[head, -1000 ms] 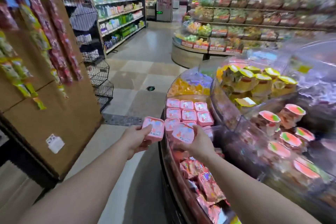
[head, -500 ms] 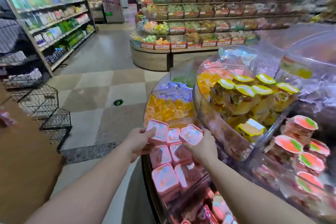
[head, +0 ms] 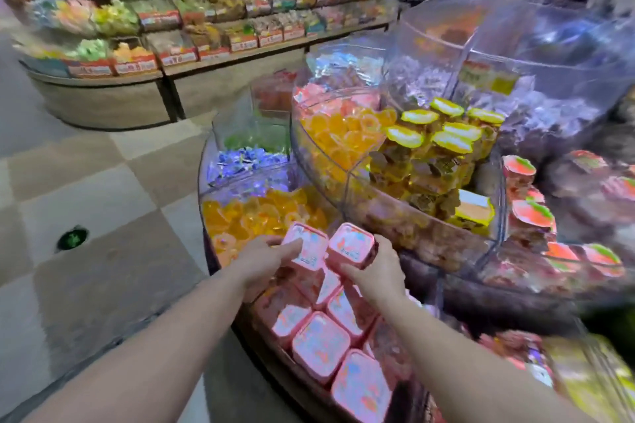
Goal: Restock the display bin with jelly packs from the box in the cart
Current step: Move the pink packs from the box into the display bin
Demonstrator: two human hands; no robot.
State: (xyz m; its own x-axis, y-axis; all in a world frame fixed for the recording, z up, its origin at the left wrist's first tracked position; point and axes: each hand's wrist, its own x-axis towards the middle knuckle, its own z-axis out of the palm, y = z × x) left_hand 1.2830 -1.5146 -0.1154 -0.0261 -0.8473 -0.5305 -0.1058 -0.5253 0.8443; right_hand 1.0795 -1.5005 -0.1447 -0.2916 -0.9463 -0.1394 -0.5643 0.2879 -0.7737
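My left hand (head: 264, 256) grips a pink square jelly pack (head: 309, 245) at the far end of the display bin (head: 247, 323). Right beside it, my right hand (head: 372, 273) holds a second pink jelly pack (head: 350, 244); the two packs nearly touch. Both are held just above the back of the bin. Several more pink jelly packs (head: 321, 345) lie in rows in the bin below my wrists. The box and the cart are out of view.
Behind the bin sits a clear compartment of orange jelly cups (head: 261, 213), then blue-wrapped sweets (head: 247, 161). A raised clear tier (head: 388, 203) with yellow-lidded cups (head: 443, 141) stands to the right, with red-lidded cups (head: 532, 213) beyond. Tiled floor (head: 86, 216) lies left; candy shelves (head: 192, 10) run across the aisle.
The view has swung right and closer to the display. Both hands have carried their packs forward over the bin, from its near edge to its far end, and brought them side by side.
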